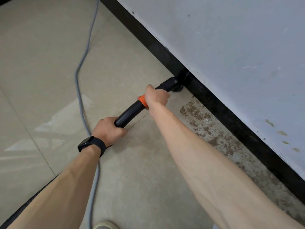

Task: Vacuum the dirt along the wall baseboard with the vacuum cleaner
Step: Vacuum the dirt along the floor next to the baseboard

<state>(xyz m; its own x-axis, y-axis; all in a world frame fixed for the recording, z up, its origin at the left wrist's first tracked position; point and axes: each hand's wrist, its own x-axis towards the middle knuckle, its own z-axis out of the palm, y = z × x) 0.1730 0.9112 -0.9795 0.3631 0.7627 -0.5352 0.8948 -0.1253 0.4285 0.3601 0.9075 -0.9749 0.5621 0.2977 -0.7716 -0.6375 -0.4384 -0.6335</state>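
The left hand [109,129] (watch on its wrist) curls round the bend of the black vacuum wand [130,113]. Further out, the right hand [156,96] grips its orange collar. The nozzle [173,83] sits on the floor against the black baseboard [231,116], and brown dirt [203,119] lies nearer along it. Best to draw the nozzle back slowly, flat and tight to the baseboard. No container shows.

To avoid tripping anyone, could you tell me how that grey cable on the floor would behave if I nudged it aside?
The grey cable lies in loose curves, so it is probably floppy and light. On the smooth tile floor it should slide easily.
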